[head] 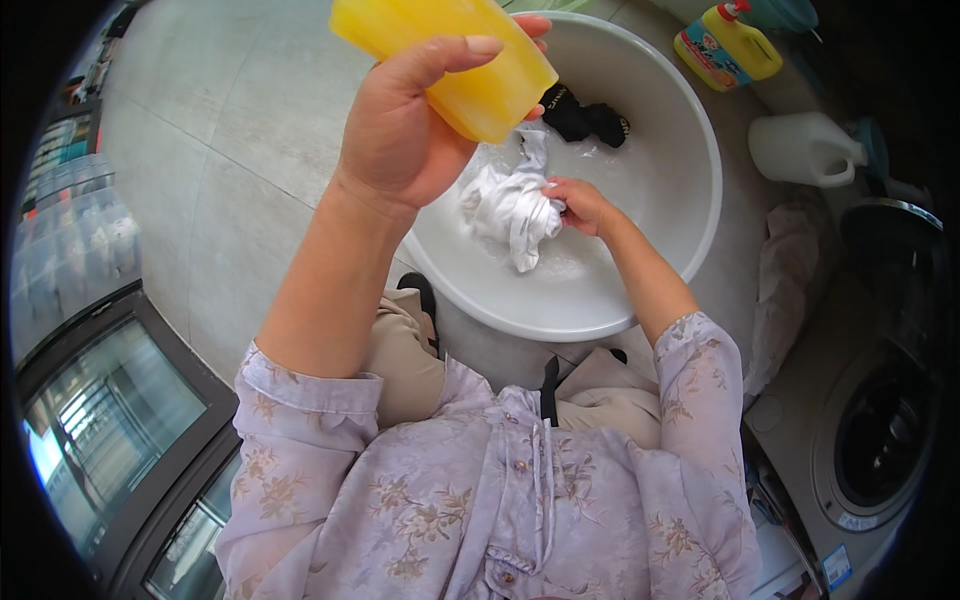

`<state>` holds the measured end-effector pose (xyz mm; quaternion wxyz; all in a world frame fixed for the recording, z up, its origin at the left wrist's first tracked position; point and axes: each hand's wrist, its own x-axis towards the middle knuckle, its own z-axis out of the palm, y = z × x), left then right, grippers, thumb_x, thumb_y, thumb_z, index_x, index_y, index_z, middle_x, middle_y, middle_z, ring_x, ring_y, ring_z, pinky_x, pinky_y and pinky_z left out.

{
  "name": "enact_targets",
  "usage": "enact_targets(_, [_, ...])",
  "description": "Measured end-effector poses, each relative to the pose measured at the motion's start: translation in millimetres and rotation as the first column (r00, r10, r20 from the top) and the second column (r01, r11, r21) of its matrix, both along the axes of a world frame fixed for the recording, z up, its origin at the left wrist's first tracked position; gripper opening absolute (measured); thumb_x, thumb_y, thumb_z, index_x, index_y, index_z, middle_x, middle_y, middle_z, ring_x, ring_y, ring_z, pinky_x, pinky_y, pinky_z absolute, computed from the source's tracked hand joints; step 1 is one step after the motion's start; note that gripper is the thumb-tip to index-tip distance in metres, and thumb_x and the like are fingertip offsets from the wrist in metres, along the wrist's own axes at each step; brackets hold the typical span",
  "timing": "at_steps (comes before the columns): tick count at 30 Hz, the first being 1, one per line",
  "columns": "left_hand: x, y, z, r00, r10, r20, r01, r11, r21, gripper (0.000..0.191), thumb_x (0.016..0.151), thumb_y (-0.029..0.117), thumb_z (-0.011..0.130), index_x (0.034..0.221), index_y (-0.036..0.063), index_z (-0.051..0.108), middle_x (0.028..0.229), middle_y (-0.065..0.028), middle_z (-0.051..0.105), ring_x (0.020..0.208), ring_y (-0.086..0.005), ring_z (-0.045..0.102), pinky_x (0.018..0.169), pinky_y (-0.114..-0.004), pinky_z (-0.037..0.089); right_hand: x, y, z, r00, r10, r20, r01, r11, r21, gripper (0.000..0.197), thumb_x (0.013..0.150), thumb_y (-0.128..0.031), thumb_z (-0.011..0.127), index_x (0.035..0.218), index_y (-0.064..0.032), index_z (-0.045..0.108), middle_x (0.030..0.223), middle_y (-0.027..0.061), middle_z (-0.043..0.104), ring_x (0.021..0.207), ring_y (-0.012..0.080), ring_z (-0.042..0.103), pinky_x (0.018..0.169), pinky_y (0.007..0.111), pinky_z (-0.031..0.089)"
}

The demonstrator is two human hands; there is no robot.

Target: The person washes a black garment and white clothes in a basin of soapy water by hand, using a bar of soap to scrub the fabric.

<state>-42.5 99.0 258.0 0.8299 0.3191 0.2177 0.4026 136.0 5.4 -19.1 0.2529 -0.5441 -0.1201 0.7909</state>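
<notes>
My left hand (420,120) grips a translucent yellow bar of laundry soap (487,82), raised close to the camera over the rim of a large white plastic basin (675,225). Lower down, inside the basin, my right hand (583,204) pinches the right side of a bunched white cloth (510,206). The cloth looks wet and lies on the basin's bottom, where some water glints. Behind it in the basin lies a black fabric item (581,120) with light lettering, partly hidden by my left hand and the soap.
Right of the basin stand a yellow detergent jug with a red pump (724,49) and a white plastic jug (802,146). A front-loading washing machine (817,450) is at the lower right. Clear storage boxes (82,255) and a dark-framed glass door (120,420) are on the left.
</notes>
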Motion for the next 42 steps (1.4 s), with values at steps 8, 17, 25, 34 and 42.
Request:
enact_targets(8, [-3, 0, 1, 0.999, 0.028, 0.017, -0.027, 0.998, -0.060, 0.045, 0.073, 0.002, 0.053, 0.116, 0.0065, 0.040, 0.107, -0.0192, 0.053, 0.096, -0.0310, 0.055, 0.079, -0.044, 0.048, 33, 2, -13, 0.862, -0.124, 0.491, 0.119, 0.992, 0.040, 0.034, 0.083, -0.026, 0.053, 0.112, -0.0076, 0.051, 0.097, 0.0082, 0.059, 0.087, 0.0199, 0.056, 0.073, 0.035, 0.046])
enact_targets(17, [-1, -1, -4, 0.998, 0.005, 0.065, -0.001, 0.998, -0.056, 0.042, 0.074, 0.002, 0.052, 0.115, 0.0067, 0.040, 0.107, -0.0188, 0.053, 0.094, -0.0309, 0.056, 0.076, -0.042, 0.050, 10, -9, 15, 0.451, -0.286, 0.845, -0.719, 0.444, 0.534, 0.046, 0.071, -0.024, 0.067, 0.111, -0.0063, 0.052, 0.107, 0.0174, 0.054, 0.099, 0.0311, 0.052, 0.085, 0.037, 0.042])
enact_targets(25, [-1, -2, -2, 0.999, 0.001, 0.041, 0.001, 0.999, -0.039, 0.043, 0.074, 0.002, 0.053, 0.114, 0.0066, 0.040, 0.106, -0.0189, 0.053, 0.091, -0.0308, 0.057, 0.072, -0.043, 0.051, 10, 0, 20, 0.915, 0.273, 0.298, -0.328, 0.932, 0.152, 0.034, 0.084, -0.026, 0.056, 0.114, -0.0107, 0.049, 0.100, 0.0030, 0.059, 0.088, 0.0175, 0.056, 0.076, 0.035, 0.046])
enact_targets(34, [1, -4, -1, 0.998, 0.009, 0.058, -0.007, 0.999, -0.039, 0.045, 0.073, 0.002, 0.053, 0.116, 0.0066, 0.038, 0.106, -0.0188, 0.053, 0.090, -0.0312, 0.057, 0.072, -0.043, 0.050, 52, 6, 24, 0.962, 0.144, 0.231, -0.150, 0.989, 0.007, 0.034, 0.089, -0.033, 0.044, 0.117, -0.0150, 0.049, 0.109, 0.0022, 0.055, 0.096, 0.0173, 0.053, 0.081, 0.041, 0.044])
enact_targets(42, [1, -4, -2, 0.998, 0.013, 0.062, -0.010, 0.999, -0.042, 0.046, 0.073, 0.002, 0.053, 0.116, 0.0060, 0.038, 0.105, -0.0190, 0.054, 0.091, -0.0309, 0.057, 0.074, -0.043, 0.050, 77, 11, 16, 0.909, 0.073, 0.410, -0.071, 0.997, -0.020, 0.029, 0.089, -0.031, 0.041, 0.109, -0.0132, 0.052, 0.103, 0.0036, 0.055, 0.092, 0.0181, 0.053, 0.076, 0.041, 0.047])
